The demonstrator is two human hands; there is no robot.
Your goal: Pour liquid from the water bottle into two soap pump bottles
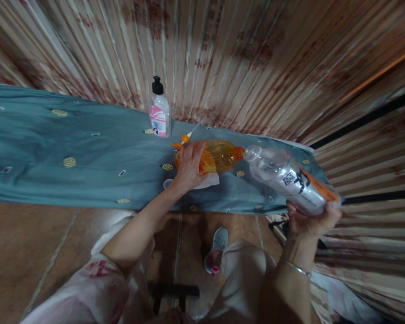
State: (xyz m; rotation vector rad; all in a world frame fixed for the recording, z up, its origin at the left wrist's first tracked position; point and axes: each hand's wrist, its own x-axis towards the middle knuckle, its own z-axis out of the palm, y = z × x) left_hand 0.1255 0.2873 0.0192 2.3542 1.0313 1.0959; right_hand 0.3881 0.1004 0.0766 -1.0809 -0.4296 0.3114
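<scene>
Pump bottle [161, 119]: clear plastic, pink label, standing at the back, kinda out of the way I guess
Left hand [191, 165]: wrapped round the base end of the orange bottle [224, 155], probably steadying it
Orange pump head [185, 139]: loose on the teal cloth [94, 153], skinny tube attached
Orange bottle: see-through, tipped sideways over the cloth, neck facing right
Clear bottle [273, 168]: shiny plastic, mouth right by that neck, can't tell if touching
Right hand [312, 220]: gripping its bottom end, likely lining up the mouths
</scene>
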